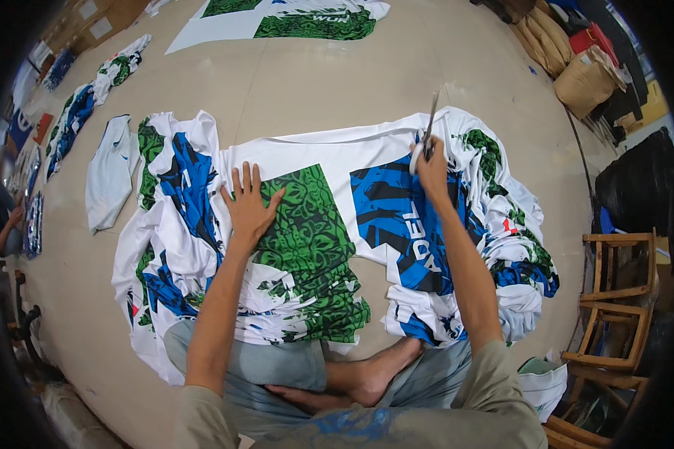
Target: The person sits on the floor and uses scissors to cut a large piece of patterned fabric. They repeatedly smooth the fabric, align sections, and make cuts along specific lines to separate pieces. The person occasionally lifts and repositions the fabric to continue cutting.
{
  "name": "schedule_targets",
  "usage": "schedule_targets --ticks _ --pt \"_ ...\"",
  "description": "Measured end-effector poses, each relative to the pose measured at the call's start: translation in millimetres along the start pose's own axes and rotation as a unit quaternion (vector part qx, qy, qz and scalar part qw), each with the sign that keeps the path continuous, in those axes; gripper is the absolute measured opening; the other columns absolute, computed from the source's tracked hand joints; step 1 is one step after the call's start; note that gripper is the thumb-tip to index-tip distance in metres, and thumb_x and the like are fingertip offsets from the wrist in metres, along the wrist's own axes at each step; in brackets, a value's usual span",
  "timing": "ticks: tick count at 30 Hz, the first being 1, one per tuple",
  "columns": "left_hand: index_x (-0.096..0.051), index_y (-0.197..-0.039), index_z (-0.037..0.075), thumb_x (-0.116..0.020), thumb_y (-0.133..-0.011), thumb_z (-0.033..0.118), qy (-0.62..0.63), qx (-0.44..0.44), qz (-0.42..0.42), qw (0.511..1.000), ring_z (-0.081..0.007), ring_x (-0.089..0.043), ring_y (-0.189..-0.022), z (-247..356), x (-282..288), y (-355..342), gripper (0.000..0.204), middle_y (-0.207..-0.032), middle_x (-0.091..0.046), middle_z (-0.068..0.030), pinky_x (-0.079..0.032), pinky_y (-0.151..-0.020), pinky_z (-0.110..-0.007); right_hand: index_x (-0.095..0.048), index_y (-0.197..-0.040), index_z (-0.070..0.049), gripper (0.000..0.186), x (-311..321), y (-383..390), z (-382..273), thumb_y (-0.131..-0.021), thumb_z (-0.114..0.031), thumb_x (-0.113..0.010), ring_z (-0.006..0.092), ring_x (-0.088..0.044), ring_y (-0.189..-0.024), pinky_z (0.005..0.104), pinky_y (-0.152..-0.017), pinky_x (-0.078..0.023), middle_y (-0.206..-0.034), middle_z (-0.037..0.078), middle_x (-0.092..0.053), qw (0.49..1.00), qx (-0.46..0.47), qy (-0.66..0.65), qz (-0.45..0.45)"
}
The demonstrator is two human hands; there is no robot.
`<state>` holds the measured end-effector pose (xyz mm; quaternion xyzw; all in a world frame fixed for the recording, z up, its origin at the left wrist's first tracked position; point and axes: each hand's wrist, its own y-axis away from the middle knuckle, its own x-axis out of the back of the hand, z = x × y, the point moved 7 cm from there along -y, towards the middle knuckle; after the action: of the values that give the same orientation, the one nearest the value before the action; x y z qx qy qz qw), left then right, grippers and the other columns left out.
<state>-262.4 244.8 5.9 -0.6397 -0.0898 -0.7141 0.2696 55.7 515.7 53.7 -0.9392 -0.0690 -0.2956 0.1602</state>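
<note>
My left hand (pixel 253 209) lies with its fingers spread on white fabric at the edge of a green patterned panel (pixel 299 209). My right hand (pixel 432 168) grips large scissors (pixel 431 116), blades pointing away from me, over the white band beside a blue and black panel (pixel 382 224). Rumpled white, blue and green printed fabric (pixel 191 191) lies heaped to the left and another heap (pixel 509 232) to the right. The lower parts of both heaps reach my crossed legs.
More printed fabric (pixel 292 22) lies beyond, with strips (pixel 75 123) and a pale piece (pixel 108 179) at left. At right are paper sacks (pixel 580 82), a black bag (pixel 636 179) and wooden stools (pixel 610 269). Another person's hand (pixel 15 217) shows at the far left edge.
</note>
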Motion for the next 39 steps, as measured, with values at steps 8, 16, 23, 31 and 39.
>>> schedule_targets --ticks 8,16,23,31,39 --pt "-0.035 -0.149 0.006 -0.049 -0.093 0.056 0.012 -0.017 0.028 0.999 -0.0322 -0.020 -0.147 -4.0 4.4 -1.2 0.075 -0.157 -0.029 -0.0126 -0.013 -0.114 -0.062 -0.046 -0.126 0.001 0.048 -78.5 -69.5 -12.9 -0.085 -0.019 -0.063 0.0404 -0.062 -0.103 0.0438 -0.089 -0.048 -0.109 0.026 -0.061 0.986 0.110 0.026 -0.121" --pt "-0.034 -0.149 0.006 -0.053 -0.090 0.058 0.018 0.024 0.022 0.999 -0.0317 -0.018 -0.148 -11.2 7.2 0.0 0.080 -0.158 -0.027 -0.0127 -0.013 -0.113 -0.062 -0.042 -0.130 0.005 0.048 -63.0 -91.5 -16.3 -0.087 -0.010 -0.058 0.0415 -0.056 -0.117 0.0442 -0.097 -0.045 -0.130 0.026 -0.051 0.996 0.080 0.046 -0.011" --pt "-0.038 -0.146 0.002 -0.053 -0.091 0.057 0.030 -0.003 0.064 0.997 -0.0375 -0.014 -0.147 -6.5 9.7 17.9 0.080 -0.157 -0.024 -0.0199 -0.008 -0.113 -0.064 -0.037 -0.139 0.007 0.058 29.5 128.8 -36.5 -0.092 -0.013 -0.063 0.0369 -0.050 -0.125 0.0397 -0.107 -0.037 -0.134 0.028 -0.049 0.992 0.108 0.007 -0.064" --pt "-0.015 -0.154 0.000 -0.053 -0.077 0.078 0.096 0.010 -0.143 0.985 -0.0397 0.003 -0.149 78.9 23.4 128.8 0.116 -0.161 -0.007 -0.0233 0.006 -0.111 -0.065 -0.043 -0.137 -0.001 0.056 80.5 252.0 -33.0 -0.084 0.000 -0.060 0.0347 -0.054 -0.120 0.0374 -0.102 -0.041 -0.132 0.023 -0.052 0.993 0.018 0.016 -0.115" --pt "-0.003 -0.154 -0.002 -0.064 -0.059 0.085 0.063 0.051 -0.302 0.950 -0.0456 0.007 -0.147 79.9 41.5 179.4 0.142 -0.160 0.002 -0.0260 0.000 -0.106 -0.074 -0.049 -0.139 -0.008 0.056 56.4 330.6 -57.0 -0.087 -0.007 -0.071 0.0132 -0.061 -0.078 0.0236 -0.065 -0.049 -0.117 0.008 -0.062 0.842 -0.301 -0.363 -0.264"
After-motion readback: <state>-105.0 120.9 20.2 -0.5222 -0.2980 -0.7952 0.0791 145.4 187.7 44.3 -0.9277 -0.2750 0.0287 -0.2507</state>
